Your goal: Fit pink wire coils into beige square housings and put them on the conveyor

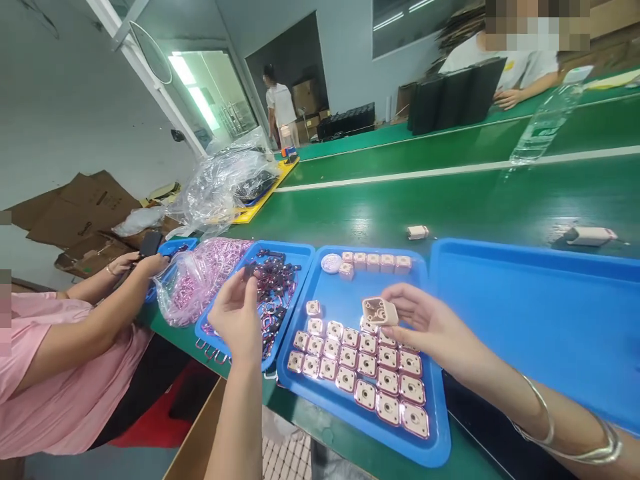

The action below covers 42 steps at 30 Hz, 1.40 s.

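My right hand (pixel 425 317) grips a cream square plastic housing (pixel 375 311), its hollow end with round posts turned toward me. Below it, a blue tray (pixel 350 413) carries rows of pink-rimmed square pieces (pixel 367 365) with holes in their faces, plus several cream blocks (pixel 373 261) and a pale round piece (pixel 331 263) at the back. My left hand (pixel 239 313) pinches a small black part (pixel 249 271) between thumb and fingers. It is over another blue tray (pixel 305 252) heaped with black parts and pink metallic loops (pixel 275 287).
A clear bag of pink pieces (pixel 200 283) lies left of the trays. On the far left a person in pink (pixel 60 360) holds a black item. At right is another blue tray (pixel 540 320). Two cream pieces lie on the green belt (pixel 350 213), near a water bottle (pixel 545 127).
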Motion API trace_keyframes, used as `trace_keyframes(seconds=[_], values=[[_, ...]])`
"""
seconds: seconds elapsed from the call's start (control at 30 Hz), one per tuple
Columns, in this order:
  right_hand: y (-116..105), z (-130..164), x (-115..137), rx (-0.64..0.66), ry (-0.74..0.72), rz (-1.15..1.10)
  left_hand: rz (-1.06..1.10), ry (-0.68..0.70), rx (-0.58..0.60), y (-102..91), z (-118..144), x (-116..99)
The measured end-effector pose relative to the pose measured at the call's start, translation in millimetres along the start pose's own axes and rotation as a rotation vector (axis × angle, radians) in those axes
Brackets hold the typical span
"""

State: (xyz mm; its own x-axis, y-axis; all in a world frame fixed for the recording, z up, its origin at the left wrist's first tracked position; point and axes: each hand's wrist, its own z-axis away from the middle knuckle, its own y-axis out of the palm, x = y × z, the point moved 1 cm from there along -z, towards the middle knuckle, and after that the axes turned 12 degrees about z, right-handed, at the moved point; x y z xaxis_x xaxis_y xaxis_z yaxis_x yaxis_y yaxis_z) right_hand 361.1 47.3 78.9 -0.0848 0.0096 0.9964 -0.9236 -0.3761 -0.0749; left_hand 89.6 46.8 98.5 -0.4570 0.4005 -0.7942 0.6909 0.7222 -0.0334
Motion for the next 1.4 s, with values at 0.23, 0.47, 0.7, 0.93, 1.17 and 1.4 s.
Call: trace_keyframes(seconds=[0.23, 0.47, 0.7, 0.93, 1.17, 1.4], values=[[2.2, 6.7, 2.4, 0.062, -0.089, -0.061, 0.361, 0.195, 0.158, 36.3, 68.1, -78.3], [3.6, 14.0, 4.1, 0.122, -0.07, -0.21, 0.29, 0.427, 0.346, 47.1, 79.5, -84.2], [3.1, 15.4, 9.0, 0.134, -0.069, -0.216, 0.304, 0.506, 0.421, 46.3, 80.7, -82.8], [4.1, 16.2, 12.2, 0.165, -0.052, -0.303, 0.322, 0.535, 0.505, 43.9, 81.6, -88.4], [4.5, 16.0, 8.1, 0.139, -0.04, -0.274, 0.311, 0.559, 0.477, 41.0, 79.7, -89.1], [13.5, 14.3, -0.7, 0.066, -0.053, -0.311, 0.303, 0.536, 0.401, 41.0, 76.9, -83.7]])
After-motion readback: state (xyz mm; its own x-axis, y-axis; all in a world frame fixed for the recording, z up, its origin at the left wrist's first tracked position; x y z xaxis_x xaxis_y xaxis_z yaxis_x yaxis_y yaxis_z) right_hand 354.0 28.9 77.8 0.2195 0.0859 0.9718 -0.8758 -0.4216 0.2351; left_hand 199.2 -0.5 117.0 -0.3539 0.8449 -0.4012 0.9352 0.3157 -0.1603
